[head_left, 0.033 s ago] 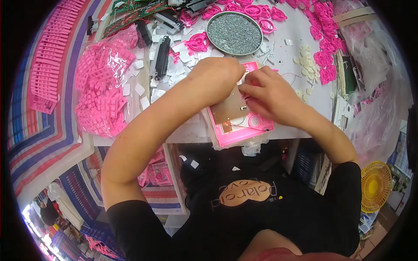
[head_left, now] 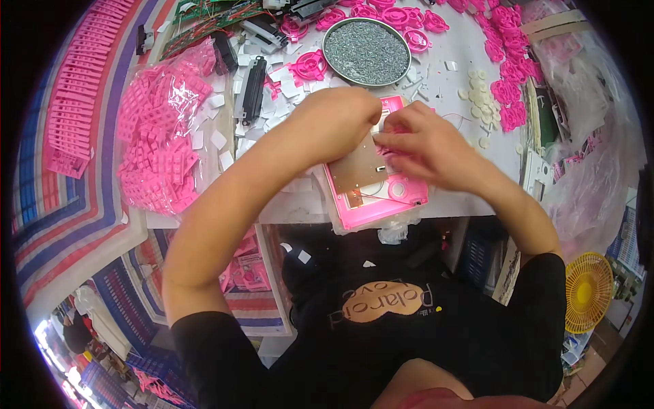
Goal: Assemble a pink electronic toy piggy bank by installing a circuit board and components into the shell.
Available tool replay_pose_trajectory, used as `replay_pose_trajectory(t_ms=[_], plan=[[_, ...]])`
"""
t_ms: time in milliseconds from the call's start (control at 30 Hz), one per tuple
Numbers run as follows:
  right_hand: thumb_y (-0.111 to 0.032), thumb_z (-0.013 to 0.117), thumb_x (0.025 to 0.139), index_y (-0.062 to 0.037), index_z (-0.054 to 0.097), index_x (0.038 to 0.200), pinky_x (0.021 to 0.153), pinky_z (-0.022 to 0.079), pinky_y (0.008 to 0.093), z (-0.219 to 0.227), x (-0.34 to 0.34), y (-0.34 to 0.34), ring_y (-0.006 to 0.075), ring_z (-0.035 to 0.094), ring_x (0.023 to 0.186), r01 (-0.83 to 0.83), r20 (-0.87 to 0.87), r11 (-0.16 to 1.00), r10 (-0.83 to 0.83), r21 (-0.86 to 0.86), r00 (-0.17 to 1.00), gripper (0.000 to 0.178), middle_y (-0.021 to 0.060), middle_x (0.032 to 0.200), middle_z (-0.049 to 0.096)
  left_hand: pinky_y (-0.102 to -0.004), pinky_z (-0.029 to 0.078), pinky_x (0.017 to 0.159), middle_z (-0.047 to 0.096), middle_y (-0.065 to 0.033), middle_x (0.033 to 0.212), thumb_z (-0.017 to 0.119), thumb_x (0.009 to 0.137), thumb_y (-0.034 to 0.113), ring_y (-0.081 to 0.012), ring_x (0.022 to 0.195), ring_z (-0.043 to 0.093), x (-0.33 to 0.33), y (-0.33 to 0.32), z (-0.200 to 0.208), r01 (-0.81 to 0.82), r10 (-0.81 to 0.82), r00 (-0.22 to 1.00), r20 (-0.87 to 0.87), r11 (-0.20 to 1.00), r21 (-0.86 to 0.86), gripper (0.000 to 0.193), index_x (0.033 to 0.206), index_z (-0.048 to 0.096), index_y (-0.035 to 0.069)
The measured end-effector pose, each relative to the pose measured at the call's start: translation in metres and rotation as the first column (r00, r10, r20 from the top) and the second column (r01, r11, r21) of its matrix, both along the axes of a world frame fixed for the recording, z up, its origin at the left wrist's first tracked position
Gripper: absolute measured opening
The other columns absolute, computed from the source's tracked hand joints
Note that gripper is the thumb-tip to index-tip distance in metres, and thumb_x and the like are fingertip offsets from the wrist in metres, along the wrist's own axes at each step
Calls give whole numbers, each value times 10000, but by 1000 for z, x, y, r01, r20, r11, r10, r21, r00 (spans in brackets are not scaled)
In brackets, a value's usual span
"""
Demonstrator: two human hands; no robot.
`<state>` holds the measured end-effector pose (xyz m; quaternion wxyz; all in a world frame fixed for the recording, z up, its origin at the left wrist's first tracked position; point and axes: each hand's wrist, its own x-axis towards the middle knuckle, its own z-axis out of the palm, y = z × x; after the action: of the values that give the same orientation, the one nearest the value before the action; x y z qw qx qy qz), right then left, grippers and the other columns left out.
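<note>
1. Pink case (head_left: 375,213) is on the table (head_left: 463,42), directly under my hands — far half partly covered by them, near end poking out toward me at the table edge, clear plastic (head_left: 394,234) beneath it.
2. Left hand (head_left: 349,109): fingers curled in, over the case's far left part. Fingertips hidden, can't tell if it grips anything.
3. Right hand (head_left: 430,144): over the right side, thumb and fingers half bent, tips pointing left, near the left hand. Blurred — can't tell if they pinch something.
4. Case's long axis, judging by visible edges, runs away from me, far end leaning left. Near edge slants, right corner farther off than left.
5. Brown board (head_left: 353,169) sits inside the case, left of the right-hand fingers. Pink ring (head_left: 398,188) in the near right part.
6. Counts: one case, one board, one round dish (head_left: 368,84) of small metal screws (head_left: 366,51) beyond my hands, one clear bag of pink button pads (head_left: 160,136) left of my left forearm, one black bar (head_left: 253,90) beyond that forearm. White discs (head_left: 482,102) right of the dish: overlapping, no reliable count.
</note>
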<state>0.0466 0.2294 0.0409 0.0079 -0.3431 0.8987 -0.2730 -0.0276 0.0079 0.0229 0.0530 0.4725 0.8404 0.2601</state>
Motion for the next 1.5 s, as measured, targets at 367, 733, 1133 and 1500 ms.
replay_pose_trajectory(t_ms=[367, 733, 1133, 1500], plan=[[-97, 763, 756, -55, 728, 999, 789, 529, 373, 14, -9, 2, 256, 603, 943, -157, -47, 971, 168, 182, 985, 249, 69, 1054, 644, -315, 492, 673, 710, -79, 827, 770, 839, 282, -176, 711, 614, 20, -46, -4, -642, 629, 766, 131, 757, 120, 279, 892, 741, 10], [-99, 709, 819, -45, 730, 953, 794, 505, 395, 6, -34, -43, 280, 597, 914, 56, -72, 989, -66, -136, 995, 146, 84, 931, 647, -331, 479, 696, 686, -125, 868, 619, 965, 154, -212, 740, 610, 37, -63, -8, -767, 659, 640, 396, 517, 380, 187, 942, 703, -12], [-151, 669, 773, -53, 637, 826, 750, 502, 458, -6, -71, -77, 336, 627, 802, -5, 52, 982, 15, -187, 999, 116, 108, 781, 660, -347, 483, 711, 644, -96, 965, 658, 890, 57, -250, 821, 599, 57, -44, -4, -637, 679, 719, 150, 557, 533, 140, 1024, 664, 17], [-163, 689, 774, -69, 640, 877, 803, 450, 408, -12, -30, -35, 276, 576, 873, 216, 6, 947, -221, -239, 975, 148, 53, 818, 660, -422, 344, 905, 630, -48, 1058, 747, 784, 177, -246, 1024, 556, 70, -23, -7, -582, 626, 751, -211, 778, 238, 129, 903, 721, 133]])
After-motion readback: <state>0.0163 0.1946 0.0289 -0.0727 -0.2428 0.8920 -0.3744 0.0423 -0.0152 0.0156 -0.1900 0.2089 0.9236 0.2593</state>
